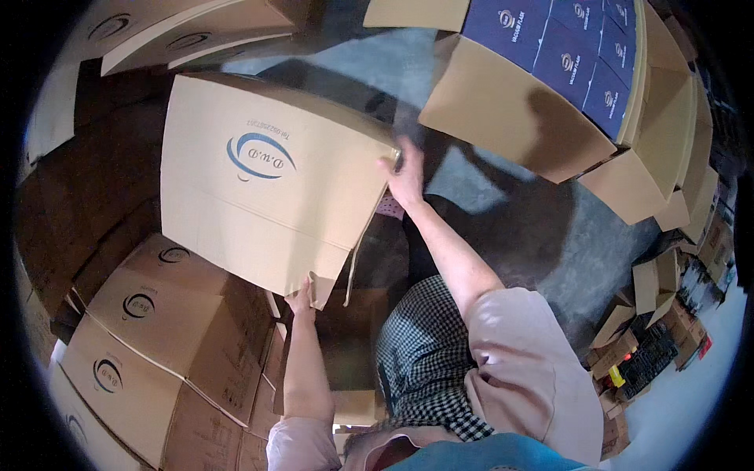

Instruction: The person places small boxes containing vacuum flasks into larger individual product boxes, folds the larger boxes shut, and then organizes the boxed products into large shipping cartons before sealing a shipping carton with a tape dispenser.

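A large brown cardboard carton (228, 204) with a blue oval logo is tilted up in front of me. My right hand (406, 173) grips its right edge near the upper corner, fingers partly hidden. At the lower end, my left hand (301, 298) pinches the edge of a flap, thumb on the printed face. The carton's inside and far side are hidden. To the right stands an open carton (503, 118) packed with dark blue boxes (569, 67); neither hand touches it.
Closed cartons (133, 337) are stacked at the lower left, and more cartons (196, 35) stand at the upper left. Open flaps (644, 173) stick out at the right. Beyond them lie smaller boxes (656, 282) and a black crate (648, 361) on the grey floor.
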Demonstrator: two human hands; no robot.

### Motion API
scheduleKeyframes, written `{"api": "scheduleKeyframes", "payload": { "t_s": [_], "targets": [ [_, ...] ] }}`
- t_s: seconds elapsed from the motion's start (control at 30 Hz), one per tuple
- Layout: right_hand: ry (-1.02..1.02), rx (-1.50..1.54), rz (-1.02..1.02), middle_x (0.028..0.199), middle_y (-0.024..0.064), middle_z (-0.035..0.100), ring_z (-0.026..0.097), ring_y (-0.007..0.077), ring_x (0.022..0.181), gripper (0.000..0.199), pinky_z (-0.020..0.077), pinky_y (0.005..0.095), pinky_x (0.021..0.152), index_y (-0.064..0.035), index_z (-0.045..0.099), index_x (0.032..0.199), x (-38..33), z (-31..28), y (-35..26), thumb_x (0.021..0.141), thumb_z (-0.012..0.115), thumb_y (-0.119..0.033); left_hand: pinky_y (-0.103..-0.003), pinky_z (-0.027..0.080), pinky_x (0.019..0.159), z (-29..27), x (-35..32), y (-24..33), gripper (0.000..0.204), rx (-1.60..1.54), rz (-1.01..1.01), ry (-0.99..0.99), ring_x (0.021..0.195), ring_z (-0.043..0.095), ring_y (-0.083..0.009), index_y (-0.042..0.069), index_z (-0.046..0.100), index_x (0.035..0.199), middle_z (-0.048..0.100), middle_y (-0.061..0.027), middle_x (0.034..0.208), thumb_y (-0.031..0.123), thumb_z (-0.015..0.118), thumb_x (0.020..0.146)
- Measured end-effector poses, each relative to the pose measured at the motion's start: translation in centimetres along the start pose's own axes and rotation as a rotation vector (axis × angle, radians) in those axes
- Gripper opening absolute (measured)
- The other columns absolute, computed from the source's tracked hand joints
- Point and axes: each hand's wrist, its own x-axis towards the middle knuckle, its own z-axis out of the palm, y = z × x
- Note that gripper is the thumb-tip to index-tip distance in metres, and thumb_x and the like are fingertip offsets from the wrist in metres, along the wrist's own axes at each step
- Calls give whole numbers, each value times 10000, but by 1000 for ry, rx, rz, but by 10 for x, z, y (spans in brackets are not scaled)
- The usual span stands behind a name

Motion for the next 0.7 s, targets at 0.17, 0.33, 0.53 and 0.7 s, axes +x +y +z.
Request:
{"api": "scheduleKeyframes", "payload": {
  "t_s": [0.17,0.33,0.53,0.7],
  "targets": [
    [-224,77,5,1339,270,403,427,423,1255,628,366,449,1071,-106,376,1365,-40,16,-13,820,685,-81,-552,509,871,-36,6,25,802,62,-356,101,1168,526,-343,82,328,1393,487,-147,1327,160,810,757],
    [-169,121,-19,1332,264,442,440,428,1247,569,386,422,1044,-75,430,1325,-58,22,-36,812,676,-49,-482,518,887,-78,0,57,667,70,-331,137,1124,562,-311,33,432,1318,548,-146,1255,204,794,785],
    [-234,25,-52,1263,216,520,511,365,1169,529,412,403,1007,-25,461,1289,24,9,-20,822,684,-133,-321,524,822,-28,-75,127,323,27,165,-20,896,630,-176,-43,623,1076,651,-96,1052,90,749,810],
    [-172,-31,-49,1423,249,385,378,398,1306,634,310,437,1091,-42,281,1458,38,-12,-34,911,575,-169,-294,498,685,43,-250,235,172,31,377,68,741,622,-151,-68,669,935,682,-75,869,22,697,791]
  ]
}}
